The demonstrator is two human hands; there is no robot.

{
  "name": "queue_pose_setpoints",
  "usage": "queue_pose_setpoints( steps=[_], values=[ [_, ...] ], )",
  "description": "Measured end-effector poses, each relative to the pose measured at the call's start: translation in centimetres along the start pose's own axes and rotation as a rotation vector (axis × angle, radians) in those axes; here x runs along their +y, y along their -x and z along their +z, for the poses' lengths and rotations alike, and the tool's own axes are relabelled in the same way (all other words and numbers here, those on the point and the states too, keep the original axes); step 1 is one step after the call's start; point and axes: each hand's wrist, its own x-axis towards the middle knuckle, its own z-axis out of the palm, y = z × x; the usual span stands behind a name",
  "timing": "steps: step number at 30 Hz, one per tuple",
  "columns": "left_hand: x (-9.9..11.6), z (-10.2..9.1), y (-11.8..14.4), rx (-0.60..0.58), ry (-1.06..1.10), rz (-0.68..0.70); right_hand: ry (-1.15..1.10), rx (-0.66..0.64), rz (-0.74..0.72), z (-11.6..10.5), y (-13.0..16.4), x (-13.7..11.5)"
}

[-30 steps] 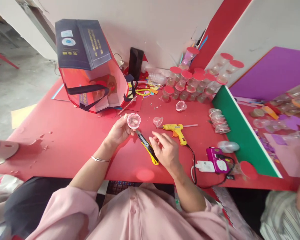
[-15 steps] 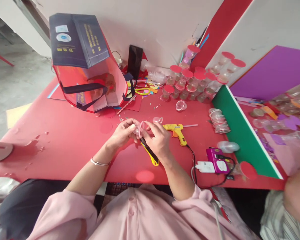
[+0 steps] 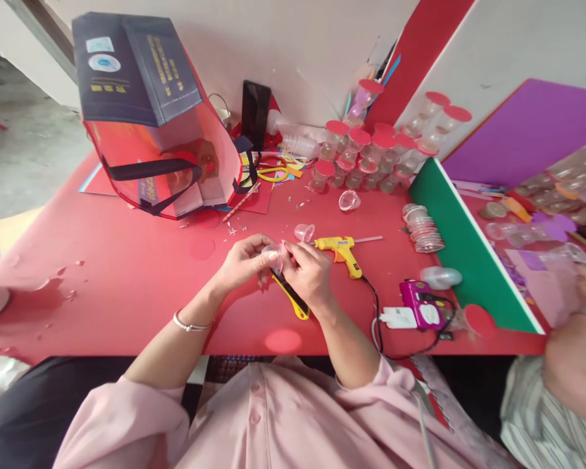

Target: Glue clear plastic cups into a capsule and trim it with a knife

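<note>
Head view looks down on a red table (image 3: 127, 273) with a smooth, matte top, where both hands meet over a small clear plastic cup (image 3: 273, 256), thin-walled, round and glossy. The left hand (image 3: 244, 260) curls its fingers (image 3: 258, 247) closed on the cup's left side, thumb and forefinger pinching the rim; the right hand (image 3: 308, 272) closes its fingertips (image 3: 289, 253) on the cup's other side, so the cup sits pinched between the two sets of fingers, just above the table. Directly beneath the right fingers lies a slim yellow-and-black utility knife (image 3: 291, 297), its blade end hidden under the hands. Just beyond the right fingertips a second clear cup (image 3: 304, 232) rests on its side, and beside it a yellow glue gun (image 3: 339, 249) of hard plastic lies flat, with a pale glue stick jutting from its back. Farther out from the fingers stands a cluster of clear cups with red round lids (image 3: 366, 153). Beyond the left fingers a translucent red bag with a dark flap (image 3: 146, 124) leans over.
</note>
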Motion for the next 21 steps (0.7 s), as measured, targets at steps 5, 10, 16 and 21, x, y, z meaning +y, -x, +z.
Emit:
queue_pose_setpoints(
  steps=[5, 10, 16, 21],
  values=[
    [-0.1, -0.1, 0.0, -0.025, 0.018, -0.007, -0.119, 0.025, 0.083, 0.0, 0.0, 0.0],
    [-0.6, -0.5, -0.1, -0.036, 0.025, 0.009, -0.204, -0.009, 0.107, -0.4, -0.3, -0.1],
    [-0.9, -0.7, -0.1, -0.019, -0.010, 0.001, -0.055, -0.059, 0.050, -0.4, 0.0, 0.4],
    [-1.1, -0.9, 0.0, -0.055, 0.037, 0.004, -0.099, -0.042, 0.083, -0.4, 0.1, 0.3]
  ],
)
